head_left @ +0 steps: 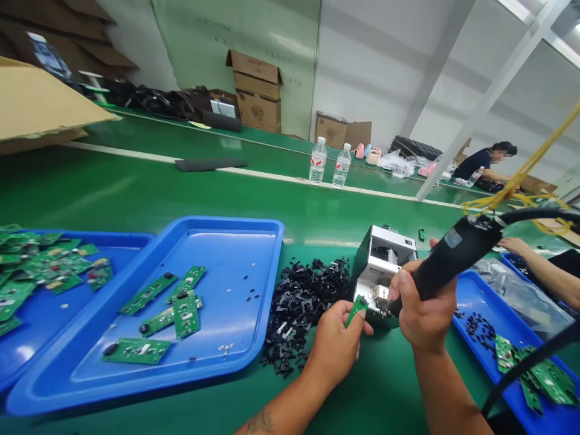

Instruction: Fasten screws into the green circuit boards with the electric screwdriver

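Observation:
My left hand [336,339] is closed on a small green circuit board [357,310], held just in front of a silver and black screw feeder [378,269]. My right hand [428,305] wraps round a black electric screwdriver [460,254], which slants down to the left beside the feeder. A cable runs from its upper end, close to some yellow cord [502,196]. The screwdriver's tip is hidden behind my fingers. Left of the feeder lies a heap of small black parts [303,308] on the green table [362,393].
A blue tray [181,374] at left holds several circuit boards [186,315]; another blue tray [131,238] beyond it is piled with more. At right stands a blue tray [475,344] with boards and black bits. Behind are two water bottles [318,163] and a co-worker's arm [544,272] at right.

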Available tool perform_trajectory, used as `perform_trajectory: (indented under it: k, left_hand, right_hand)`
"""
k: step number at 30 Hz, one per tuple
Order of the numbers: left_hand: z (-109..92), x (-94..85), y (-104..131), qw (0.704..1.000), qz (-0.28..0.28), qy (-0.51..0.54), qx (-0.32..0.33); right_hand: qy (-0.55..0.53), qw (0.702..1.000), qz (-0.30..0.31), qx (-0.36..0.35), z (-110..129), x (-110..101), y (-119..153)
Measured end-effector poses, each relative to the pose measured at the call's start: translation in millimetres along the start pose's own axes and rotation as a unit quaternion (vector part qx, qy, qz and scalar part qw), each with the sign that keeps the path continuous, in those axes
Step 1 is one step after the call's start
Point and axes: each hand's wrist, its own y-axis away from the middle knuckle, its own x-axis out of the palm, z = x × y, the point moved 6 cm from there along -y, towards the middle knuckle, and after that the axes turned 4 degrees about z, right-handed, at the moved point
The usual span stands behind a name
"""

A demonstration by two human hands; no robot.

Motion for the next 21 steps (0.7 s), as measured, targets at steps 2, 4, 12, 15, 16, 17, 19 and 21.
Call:
perform_trajectory:
  k: [2, 4, 12, 15, 16, 17, 19, 21]
  left_hand:
    - [-0.8, 0.6, 0.2, 1.0, -0.002, 0.003, -0.003]
    - [-1.4, 0.7, 0.6, 1.0, -0.008, 0.001, -0.004]
    - [0.7, 2.2, 0.8, 1.0, -0.007, 0.015, -0.014]
    - [0.1, 2.4, 0.7, 1.0, -0.007, 0.019, -0.013]
    - [-0.1, 2.5, 0.6, 1.0, -0.007, 0.02, -0.013]
    - [0.0, 2.5, 0.4, 1.0, -0.007, 0.022, -0.015]
    - [1.1, 2.4, -0.2, 0.999, -0.006, 0.027, -0.02]
    - [2.0, 1.9, -1.1, 1.0, -0.005, 0.024, -0.016]
  right_hand:
    - [-0.019, 0.999, -0.02, -0.015, 10.9, 0.8, 0.0]
    - [-0.037, 0.997, -0.051, -0.045, 22.5, 2.0, 0.8]
    - [-0.031, 0.995, -0.052, -0.081, 26.8, 17.5, -0.3]
    - [-0.028, 0.996, -0.048, -0.072, 21.8, 18.5, -0.2]
    - [-0.029, 0.996, -0.046, -0.068, 20.6, 18.7, 0.1]
    - [-0.031, 0.997, -0.043, -0.063, 19.6, 18.9, 0.4]
    - [-0.036, 0.997, -0.033, -0.056, 18.5, 20.0, 1.0]
    - [-0.044, 0.997, -0.014, -0.056, 18.2, 22.2, 1.9]
